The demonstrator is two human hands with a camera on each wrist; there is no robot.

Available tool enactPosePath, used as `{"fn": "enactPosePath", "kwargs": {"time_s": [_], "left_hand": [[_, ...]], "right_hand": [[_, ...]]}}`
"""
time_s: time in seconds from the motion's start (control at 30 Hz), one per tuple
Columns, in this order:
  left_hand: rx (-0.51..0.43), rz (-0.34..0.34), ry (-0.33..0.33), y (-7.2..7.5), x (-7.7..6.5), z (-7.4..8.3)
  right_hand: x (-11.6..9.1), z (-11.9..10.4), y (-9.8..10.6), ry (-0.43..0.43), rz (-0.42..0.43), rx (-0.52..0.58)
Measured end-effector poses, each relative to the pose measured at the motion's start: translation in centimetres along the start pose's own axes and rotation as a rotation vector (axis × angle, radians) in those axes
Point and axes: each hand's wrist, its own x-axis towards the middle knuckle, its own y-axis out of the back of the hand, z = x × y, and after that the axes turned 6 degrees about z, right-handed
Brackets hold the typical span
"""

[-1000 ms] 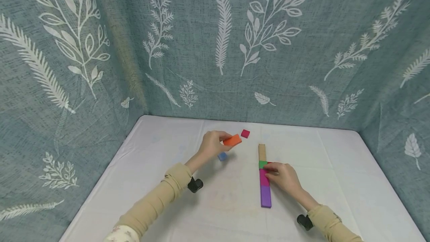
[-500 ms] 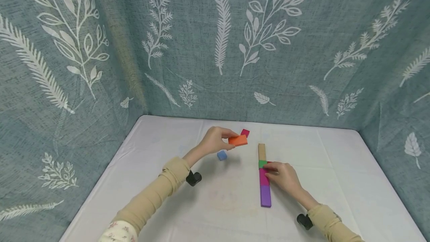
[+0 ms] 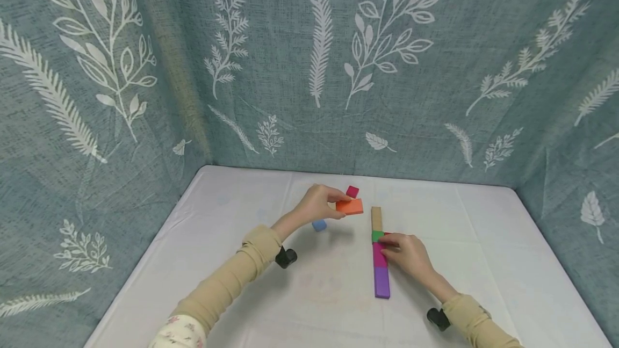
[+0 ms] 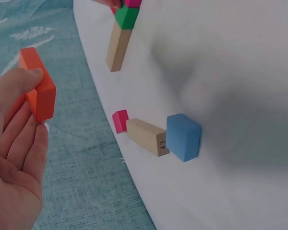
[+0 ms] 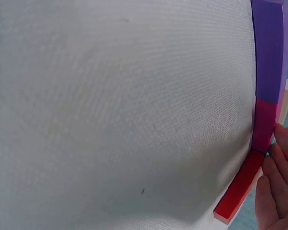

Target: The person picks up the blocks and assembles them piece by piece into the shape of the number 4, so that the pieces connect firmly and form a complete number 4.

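Note:
My left hand holds an orange block above the cloth, pinched between thumb and fingers. On the right, a straight row of wooden blocks runs front to back: a purple block, a pink block, a green block and a plain wood block. A red block juts out sideways from this row beside the green one. My right hand rests at the row, fingertips touching around the pink and green blocks and partly covering the red one.
Beneath the left hand lies a blue block. Next to it a second plain wood block shows in the left wrist view. A small crimson block sits farther back. A patterned curtain hangs behind the white table.
My left hand has carried the orange block to the right, toward the far end of the row, and the block has turned slightly. The right hand stays at the row.

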Motion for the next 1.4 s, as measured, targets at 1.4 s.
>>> {"fn": "enactPosePath", "kwargs": {"time_s": [1.4], "left_hand": [[0.161,-0.129,-0.100,-6.0,0.0,-2.4]], "right_hand": [[0.1,0.0,-0.1,-0.004,-0.009,-0.007]]}}
